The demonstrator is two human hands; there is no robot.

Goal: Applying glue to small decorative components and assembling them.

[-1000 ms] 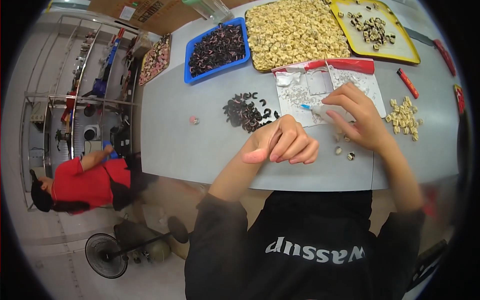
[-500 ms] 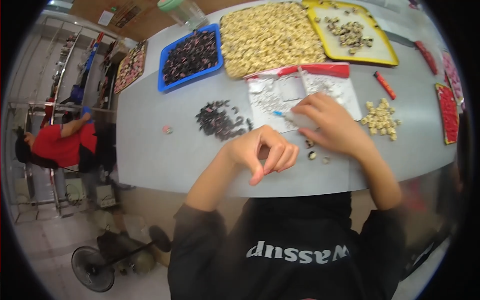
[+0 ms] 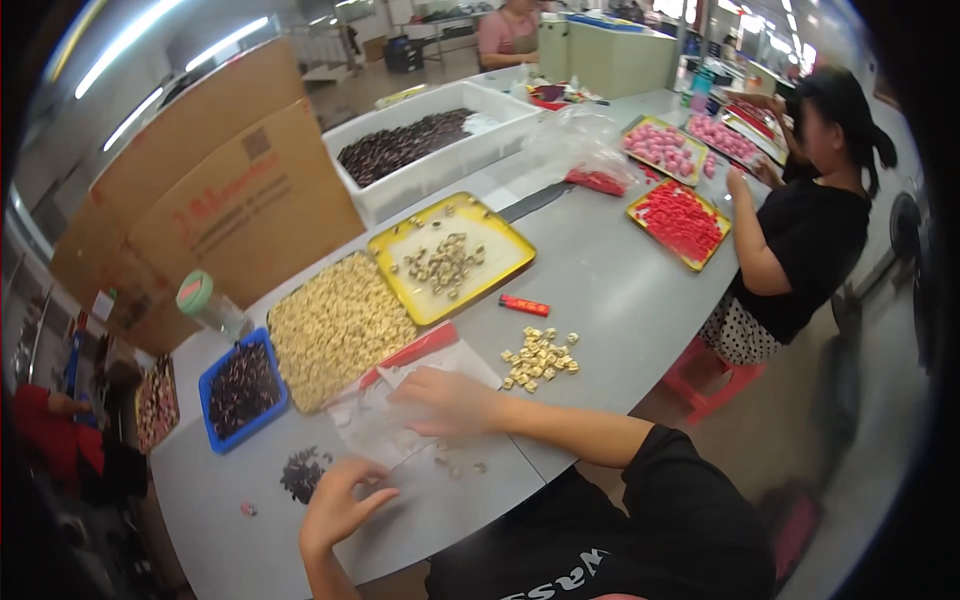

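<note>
On the grey worktop (image 3: 620, 290): right hand (image 3: 440, 400) lies flat, fingers spread, on a clear bag (image 3: 385, 415) with a red strip, just beside a tray of pale pieces (image 3: 335, 325). Left hand (image 3: 335, 500) rests loosely curled, apparently gripping nothing, near a dark pile (image 3: 302, 472). Small loose bits (image 3: 455, 465) lie between the hands; gold pieces (image 3: 540, 357) sit right of the bag

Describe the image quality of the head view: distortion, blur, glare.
Head view: strong fisheye, the grey table edges bowing toward a black rim; motion blur smears the lower right floor and the left hand; the right hand on the clear bag is soft; ceiling lights streak brightly at top left.
</note>
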